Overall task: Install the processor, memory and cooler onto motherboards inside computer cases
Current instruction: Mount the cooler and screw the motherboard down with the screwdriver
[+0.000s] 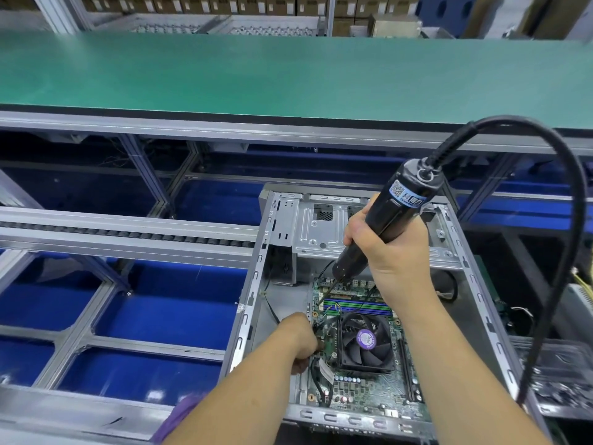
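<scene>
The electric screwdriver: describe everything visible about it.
The electric screwdriver is a black, glossy cylinder with a blue-and-white label near its top. A thick black cord leaves the top end and loops down to the right. It tilts, top toward the upper right, its thin bit angling down-left to the green motherboard near the memory slots. The right hand grips its middle. The left hand rests at the board's left edge, apart from it.

Blk screwdriver [390, 216]; green belt [288, 72]; purple fan label [365, 338].
</scene>
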Demonstrator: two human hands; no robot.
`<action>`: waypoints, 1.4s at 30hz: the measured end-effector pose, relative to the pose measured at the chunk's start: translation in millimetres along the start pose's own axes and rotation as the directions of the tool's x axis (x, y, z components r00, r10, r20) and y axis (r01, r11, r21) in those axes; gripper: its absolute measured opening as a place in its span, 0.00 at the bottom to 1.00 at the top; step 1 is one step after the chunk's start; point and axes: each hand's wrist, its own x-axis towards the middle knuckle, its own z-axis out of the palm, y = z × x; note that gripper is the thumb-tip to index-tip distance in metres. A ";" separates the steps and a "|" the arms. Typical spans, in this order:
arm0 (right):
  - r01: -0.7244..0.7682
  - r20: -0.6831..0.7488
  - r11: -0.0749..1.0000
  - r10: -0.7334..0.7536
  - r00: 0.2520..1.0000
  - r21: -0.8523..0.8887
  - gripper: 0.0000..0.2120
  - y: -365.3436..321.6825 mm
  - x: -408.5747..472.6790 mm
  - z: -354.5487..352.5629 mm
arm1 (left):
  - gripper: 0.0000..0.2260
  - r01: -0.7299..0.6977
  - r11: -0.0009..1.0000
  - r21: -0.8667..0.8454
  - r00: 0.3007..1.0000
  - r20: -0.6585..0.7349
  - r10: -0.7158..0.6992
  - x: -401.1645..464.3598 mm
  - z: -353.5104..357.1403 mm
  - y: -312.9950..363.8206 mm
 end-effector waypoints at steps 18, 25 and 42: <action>0.027 0.055 1.000 -0.026 0.998 -0.012 0.04 4.4 1.5 1.7 | 0.06 -0.018 0.997 0.078 0.997 0.079 0.012 6.3 -2.8 1.3; 0.004 0.060 1.000 -0.004 0.998 0.007 0.04 7.5 1.0 4.7 | 0.11 -0.060 0.984 0.169 0.997 0.058 0.051 -3.9 -6.8 6.0; -0.043 0.043 0.999 0.044 0.998 -0.033 0.12 14.5 2.0 2.3 | 0.15 -0.080 0.906 0.416 0.981 -0.127 0.145 0.3 6.4 2.5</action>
